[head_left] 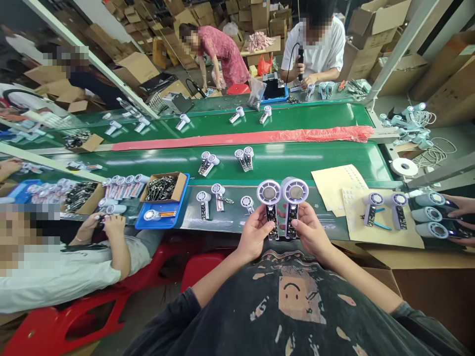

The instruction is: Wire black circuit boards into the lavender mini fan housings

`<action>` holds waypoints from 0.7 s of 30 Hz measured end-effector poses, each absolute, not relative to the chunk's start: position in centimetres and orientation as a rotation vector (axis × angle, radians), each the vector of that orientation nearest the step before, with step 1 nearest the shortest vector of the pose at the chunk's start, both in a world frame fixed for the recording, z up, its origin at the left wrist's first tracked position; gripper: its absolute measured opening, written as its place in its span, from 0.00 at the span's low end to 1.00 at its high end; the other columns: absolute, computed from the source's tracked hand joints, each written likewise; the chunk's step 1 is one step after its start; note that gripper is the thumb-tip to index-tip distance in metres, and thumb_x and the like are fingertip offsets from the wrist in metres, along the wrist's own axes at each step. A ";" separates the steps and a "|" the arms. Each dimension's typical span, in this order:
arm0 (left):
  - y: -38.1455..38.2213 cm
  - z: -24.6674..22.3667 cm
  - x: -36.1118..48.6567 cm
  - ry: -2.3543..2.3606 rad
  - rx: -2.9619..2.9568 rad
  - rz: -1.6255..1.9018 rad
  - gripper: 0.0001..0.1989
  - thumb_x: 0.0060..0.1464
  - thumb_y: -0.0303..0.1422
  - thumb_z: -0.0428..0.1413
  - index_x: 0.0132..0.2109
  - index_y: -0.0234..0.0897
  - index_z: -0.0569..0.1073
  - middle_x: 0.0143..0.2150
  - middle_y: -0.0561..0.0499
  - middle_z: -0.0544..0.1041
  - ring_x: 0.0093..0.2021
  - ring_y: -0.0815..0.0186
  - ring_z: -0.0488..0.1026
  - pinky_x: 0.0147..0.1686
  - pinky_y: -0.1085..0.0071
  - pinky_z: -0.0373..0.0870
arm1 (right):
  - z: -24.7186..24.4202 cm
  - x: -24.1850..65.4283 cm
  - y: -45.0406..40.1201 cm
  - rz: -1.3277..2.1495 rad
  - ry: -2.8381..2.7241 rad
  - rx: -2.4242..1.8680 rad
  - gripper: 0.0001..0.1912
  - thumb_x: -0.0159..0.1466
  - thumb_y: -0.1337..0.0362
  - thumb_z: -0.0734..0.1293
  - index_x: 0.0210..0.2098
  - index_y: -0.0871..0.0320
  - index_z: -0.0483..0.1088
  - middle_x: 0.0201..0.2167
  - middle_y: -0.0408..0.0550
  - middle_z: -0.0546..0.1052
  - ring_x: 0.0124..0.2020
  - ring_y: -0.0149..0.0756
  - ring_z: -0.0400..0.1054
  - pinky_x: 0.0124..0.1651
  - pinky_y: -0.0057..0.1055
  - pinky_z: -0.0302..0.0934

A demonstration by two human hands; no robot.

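Observation:
Two lilac handheld fans with round grilled heads stand side by side in front of my chest, their handles open so the dark circuit boards show. My left hand (256, 229) is closed round the handle of the left fan (269, 192), thumb over the board. In the same way my right hand (308, 228) grips the right fan (295, 191). The two heads touch or nearly touch. Just left of my left hand, another fan (247, 202) lies on the metal bench edge, partly hidden by my fingers. Two more fans, one of them here (203, 203), lie farther left.
Beyond the bench runs a green conveyor belt (297, 165) carrying several fans. Right are yellow sheets (336, 190), two fans, blue-handled pliers (383, 226) and a co-worker's hands (463, 217). Left stands a blue tray (180, 210) with a box of dark parts; a seated co-worker (74, 262) works there.

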State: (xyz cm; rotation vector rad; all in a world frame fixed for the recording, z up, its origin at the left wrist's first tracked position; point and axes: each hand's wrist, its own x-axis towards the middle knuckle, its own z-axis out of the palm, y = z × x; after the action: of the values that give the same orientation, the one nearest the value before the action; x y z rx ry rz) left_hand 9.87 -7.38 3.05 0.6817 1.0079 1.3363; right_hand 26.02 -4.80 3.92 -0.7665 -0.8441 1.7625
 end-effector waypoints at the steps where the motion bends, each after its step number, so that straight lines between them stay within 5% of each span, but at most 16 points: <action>1: -7.4 3.1 9.6 1.011 0.673 1.346 0.30 0.45 0.38 0.70 0.55 0.41 0.72 0.54 0.45 0.77 0.56 0.55 0.74 0.60 0.56 0.67 | 4.0 25.7 -4.7 1.777 -0.845 -0.761 0.25 0.54 0.55 0.77 0.48 0.47 0.67 0.49 0.46 0.73 0.52 0.44 0.70 0.56 0.46 0.66; 13: -7.1 3.1 7.7 1.063 0.691 1.343 0.34 0.42 0.39 0.71 0.57 0.41 0.72 0.57 0.44 0.76 0.58 0.55 0.72 0.61 0.57 0.66 | 3.7 23.5 -3.8 1.856 -0.773 -0.799 0.28 0.52 0.56 0.78 0.47 0.48 0.63 0.50 0.46 0.74 0.44 0.42 0.74 0.42 0.39 0.72; 21: -6.4 2.7 7.4 1.032 0.781 1.324 0.34 0.42 0.40 0.71 0.57 0.41 0.71 0.58 0.43 0.74 0.58 0.55 0.72 0.60 0.58 0.66 | 3.9 23.4 -3.9 1.816 -0.744 -0.798 0.29 0.53 0.55 0.78 0.49 0.47 0.64 0.52 0.46 0.73 0.47 0.43 0.73 0.45 0.41 0.71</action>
State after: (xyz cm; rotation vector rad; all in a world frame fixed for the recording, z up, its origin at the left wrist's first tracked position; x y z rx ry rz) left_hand 7.40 -6.45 2.73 0.7809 1.0321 1.3237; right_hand 23.39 -3.94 3.85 -0.7982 -0.7443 1.8157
